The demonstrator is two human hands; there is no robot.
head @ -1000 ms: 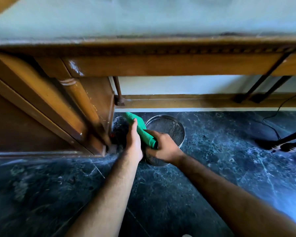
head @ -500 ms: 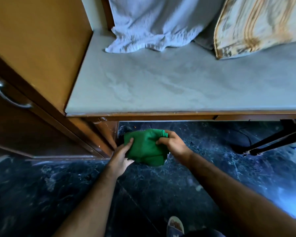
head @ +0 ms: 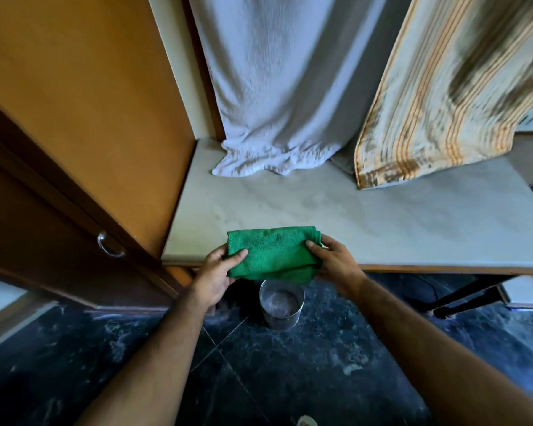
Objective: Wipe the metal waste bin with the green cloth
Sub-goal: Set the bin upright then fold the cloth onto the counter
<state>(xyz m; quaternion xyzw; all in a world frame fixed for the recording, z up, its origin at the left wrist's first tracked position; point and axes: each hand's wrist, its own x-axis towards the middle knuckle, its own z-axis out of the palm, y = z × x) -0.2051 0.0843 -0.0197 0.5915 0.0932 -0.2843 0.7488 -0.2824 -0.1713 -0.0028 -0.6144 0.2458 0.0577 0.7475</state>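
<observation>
A folded green cloth [head: 273,253] is held up between both hands, over the front edge of a pale stone counter. My left hand [head: 217,270] grips its left side with the thumb on top. My right hand [head: 336,262] pinches its right side. The metal waste bin [head: 281,304] stands upright on the dark floor directly below the cloth, its open top facing up and its far rim hidden behind the cloth. Neither hand touches the bin.
The stone counter [head: 382,222] juts out at hand height. A wooden cupboard [head: 83,118] with a ring handle [head: 110,245] stands at the left. A white cloth [head: 274,96] and a striped cloth [head: 443,96] hang onto the counter. Dark metal legs [head: 468,295] lie right of the bin.
The view has risen from under the counter to above it. Both hands have lifted the green cloth away from the bin and spread it flat between them.
</observation>
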